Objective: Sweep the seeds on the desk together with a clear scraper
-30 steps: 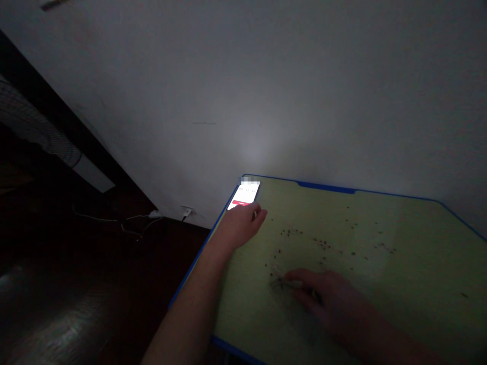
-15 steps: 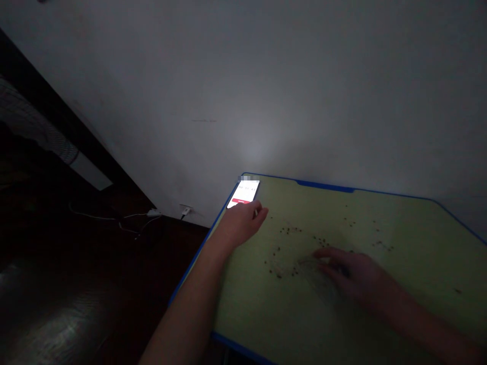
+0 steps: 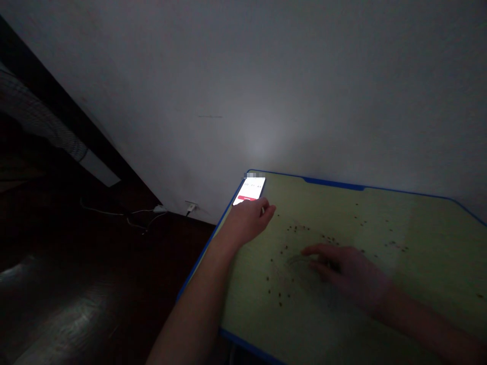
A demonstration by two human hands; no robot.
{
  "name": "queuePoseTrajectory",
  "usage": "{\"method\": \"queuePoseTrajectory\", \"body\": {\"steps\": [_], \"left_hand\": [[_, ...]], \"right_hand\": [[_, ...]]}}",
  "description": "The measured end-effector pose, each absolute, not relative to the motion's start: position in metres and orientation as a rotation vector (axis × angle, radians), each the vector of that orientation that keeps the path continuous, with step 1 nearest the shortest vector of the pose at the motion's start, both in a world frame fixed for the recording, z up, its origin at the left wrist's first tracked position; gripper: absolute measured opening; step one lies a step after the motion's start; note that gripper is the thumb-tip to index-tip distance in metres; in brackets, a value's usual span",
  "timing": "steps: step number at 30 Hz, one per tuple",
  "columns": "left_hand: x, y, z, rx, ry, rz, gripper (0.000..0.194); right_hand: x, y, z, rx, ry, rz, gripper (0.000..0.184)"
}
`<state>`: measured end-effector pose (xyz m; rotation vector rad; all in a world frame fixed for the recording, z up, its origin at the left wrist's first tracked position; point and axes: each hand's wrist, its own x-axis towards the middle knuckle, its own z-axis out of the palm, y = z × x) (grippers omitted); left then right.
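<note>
Your left hand (image 3: pixel 249 221) lies palm down with loosely curled fingers at the left edge of the pale green tabletop with a blue rim (image 3: pixel 418 238), its fingertips touching the near end of the lit white smartphone (image 3: pixel 250 190) that lies flat in the table's far left corner, just left of centre frame. Your right hand (image 3: pixel 348 271) lies flat in the lower right of the frame, fingers stretched leftward and close together, resting among the small dark scattered crumbs (image 3: pixel 300 229); whether they pinch anything I cannot tell in the dim light.
</note>
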<state>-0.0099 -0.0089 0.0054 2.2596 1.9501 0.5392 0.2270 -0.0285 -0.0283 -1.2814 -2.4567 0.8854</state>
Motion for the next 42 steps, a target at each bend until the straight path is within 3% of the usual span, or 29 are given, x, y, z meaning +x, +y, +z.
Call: {"method": "queuePoseTrajectory", "body": {"steps": [15,23,33,42], "left_hand": [[-0.010,-0.008,0.004,2.273,1.944,0.558,0.038],[-0.011,-0.009,0.004,2.266,1.926,0.555,0.038],[-0.013,-0.007,0.002,2.277,1.945,0.567,0.039],[-0.012,-0.009,0.005,2.240,1.992,0.538,0.040]], "right_hand": [[0.211,-0.020,0.012,-1.136,-2.592,0.826,0.017],[0.225,-0.021,0.003,-0.820,-2.882,0.893,0.017],[0.161,-0.034,0.008,-0.540,-2.965,0.742,0.013],[0.158,-0.001,-0.002,-1.099,-2.706,0.726,0.008]]}}
